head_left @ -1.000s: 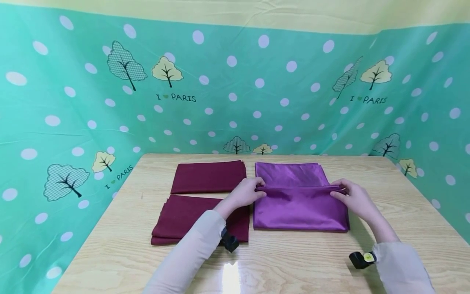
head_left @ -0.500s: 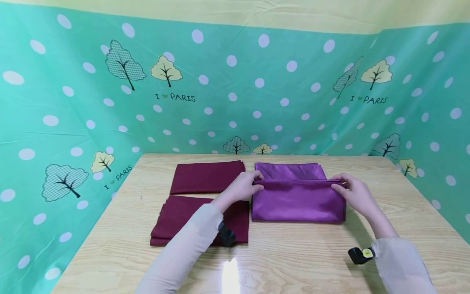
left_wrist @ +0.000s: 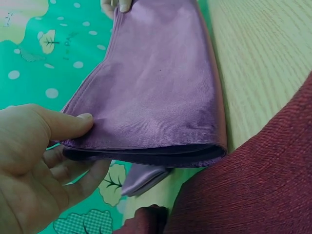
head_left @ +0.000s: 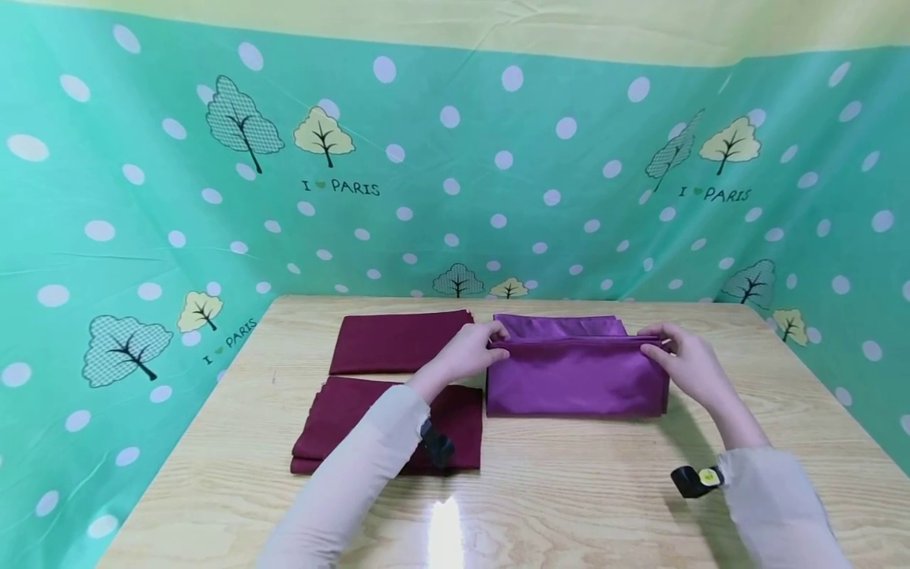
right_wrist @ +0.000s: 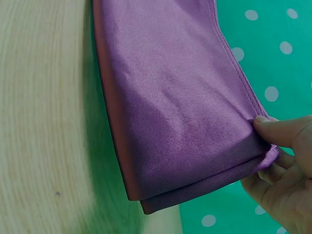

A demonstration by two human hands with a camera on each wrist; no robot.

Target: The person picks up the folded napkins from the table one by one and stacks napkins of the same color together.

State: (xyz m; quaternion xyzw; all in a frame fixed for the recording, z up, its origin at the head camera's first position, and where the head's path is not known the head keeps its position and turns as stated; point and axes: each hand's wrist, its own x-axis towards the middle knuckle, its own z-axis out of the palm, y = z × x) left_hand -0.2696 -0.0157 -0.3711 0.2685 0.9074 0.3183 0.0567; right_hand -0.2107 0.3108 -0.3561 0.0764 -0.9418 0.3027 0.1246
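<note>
We see a folded purple satin cloth (head_left: 577, 379) held by its upper edge, in front of a second purple fold (head_left: 558, 325) that rests towards the back of the wooden table (head_left: 569, 494). The left hand (head_left: 468, 350) pinches one end of that edge and the right hand (head_left: 686, 367) the other, each with the thumb on the near face and fingers behind; we take it that gripping both ends keeps the layers together and the edge nearly straight, with the panel hanging below it. We cannot tell whether its lower side touches the table. On the left lie a rear maroon cloth (head_left: 398, 342) and a front maroon cloth (head_left: 341, 419), one behind the other, so colour seems to decide which side each fabric sits on. The purple cloth is glossy and softly creased, and the wrist views show a fine ribbed weave, a stitched hem and layers parting at the left end. The maroon cloths look matt by comparison, folded into flat, roughly rectangular packets, with slightly ragged layered edges. A green dotted backdrop (head_left: 455, 158) with printed trees stands behind.
</note>
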